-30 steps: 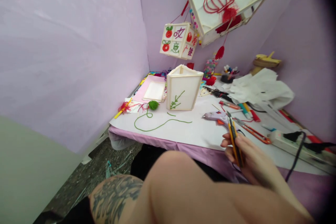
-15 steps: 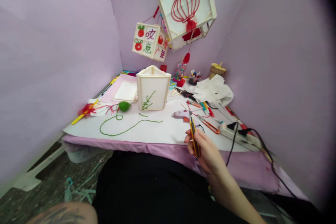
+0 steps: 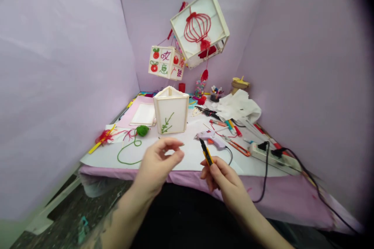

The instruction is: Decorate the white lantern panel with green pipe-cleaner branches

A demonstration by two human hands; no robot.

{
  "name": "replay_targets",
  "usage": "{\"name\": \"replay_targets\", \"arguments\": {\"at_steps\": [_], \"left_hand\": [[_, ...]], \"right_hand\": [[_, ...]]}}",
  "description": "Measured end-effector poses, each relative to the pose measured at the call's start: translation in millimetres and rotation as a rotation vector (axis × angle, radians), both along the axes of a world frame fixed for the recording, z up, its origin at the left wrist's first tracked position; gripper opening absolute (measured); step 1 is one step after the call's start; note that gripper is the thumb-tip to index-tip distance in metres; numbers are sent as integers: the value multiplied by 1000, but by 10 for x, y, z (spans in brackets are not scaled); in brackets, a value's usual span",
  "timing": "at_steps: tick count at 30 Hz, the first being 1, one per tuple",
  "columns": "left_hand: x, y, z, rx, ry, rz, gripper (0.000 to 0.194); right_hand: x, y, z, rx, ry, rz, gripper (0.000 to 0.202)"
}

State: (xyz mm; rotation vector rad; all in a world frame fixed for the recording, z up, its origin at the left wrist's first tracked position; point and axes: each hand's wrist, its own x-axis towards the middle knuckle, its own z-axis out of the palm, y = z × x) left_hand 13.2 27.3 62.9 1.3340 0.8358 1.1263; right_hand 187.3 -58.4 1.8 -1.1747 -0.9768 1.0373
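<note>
My right hand [image 3: 222, 177] grips a yellow and black utility knife [image 3: 208, 155], its tip pointing up and away from me. Over the near part of the table, my left hand [image 3: 159, 161] is raised with thumb and forefinger curved and apart, and I see nothing between them. Behind the hands stands a three-sided paper lantern [image 3: 172, 114] with a pale frame and a green yarn sprig on its front. A green yarn ball [image 3: 142, 130] lies to its left, and its loose strand [image 3: 119, 155] runs behind my left hand, which hides the end.
A glue gun [image 3: 214, 139] lies beyond the knife, near orange-handled scissors [image 3: 238, 147]. At the right edge sits a power strip [image 3: 270, 158] with black cables. Two decorated lanterns hang at the back, the larger one [image 3: 201, 27] tilted. Crumpled white cloth [image 3: 239, 106] lies back right.
My left hand has come up from the lower left to above the table's front. The knife and my right hand have shifted slightly left. The view has tipped upward.
</note>
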Motion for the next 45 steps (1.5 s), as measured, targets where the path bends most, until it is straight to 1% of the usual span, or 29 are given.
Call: {"name": "replay_targets", "arguments": {"at_steps": [1, 3, 5, 9, 12, 14, 22, 25, 29, 31, 33, 39, 45], "left_hand": [[108, 43, -26, -12, 1, -44, 33], [237, 60, -67, -24, -1, -116, 38], [280, 27, -83, 10, 7, -135, 38], [290, -15, -50, 49, 33, -142, 22], [306, -4, -21, 44, 38, -106, 12], [311, 2, -16, 50, 43, -79, 11], [276, -18, -42, 77, 62, -45, 17], [248, -22, -19, 180, 136, -11, 16], [198, -22, 3, 404, 291, 37, 16], [182, -16, -11, 489, 346, 45, 15], [177, -8, -40, 533, 379, 52, 14], [207, 5, -125, 539, 391, 76, 12], [222, 8, -115, 527, 402, 98, 12]], "right_hand": [[-30, -16, 38, 7, -28, 8, 39], [-74, -37, 93, 8, -73, 27, 39], [-98, -44, 109, -2, -103, 48, 40], [-113, -45, 62, -22, -118, 89, 41], [-116, -50, 26, -30, -123, 99, 41], [-114, -52, 16, -31, -134, 102, 40], [-110, -58, 10, -37, -161, 83, 41], [-116, -54, 15, -38, -213, 62, 41], [-105, -52, 38, 0, -373, -12, 37], [-94, -55, 47, 26, -464, -51, 34], [-85, -60, 47, 45, -530, -76, 31], [-87, -65, 14, 54, -614, -102, 30], [-90, -62, -7, 39, -628, -117, 29]]}}
